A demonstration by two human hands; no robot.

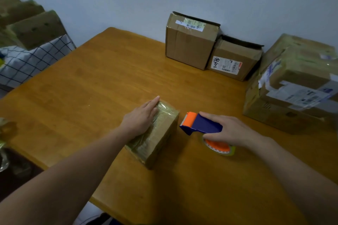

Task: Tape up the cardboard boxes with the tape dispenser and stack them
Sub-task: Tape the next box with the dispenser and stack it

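Risks first. Left grip [141, 117] lies flat on top of the small box [161, 139], fingers straight, pressing and grasping nothing. With only a palm on glossy tape, we think the box could skid or swivel on the surface [82, 82] once tape tugs at it.

The dispenser [199, 124] is just right of the box and not touching it, with its toothed orange end toward the box. We can't tell if it rests on the surface or hangs just above. Swung in carelessly, the teeth could nick a finger or score the cardboard.

Right grip [232, 131] is curled over the dispenser's blue body and part of the roll, grasping it. Fingers on the roll may stop it turning, so tape could snag or tear short. We can't see a free tape end.

Far right, the stack [292, 86] looks uneven, so another box on top might slide off.

Looks: the small box is near mid-surface, lying flat. It is brown cardboard under wrinkled, yellowish clear tape and seems sealed. By the wall, the tall box [188, 45] and labelled box [234, 64] stand side by side. Their top flaps appear lifted and untaped. The stack's boxes carry heavy tape and labels.
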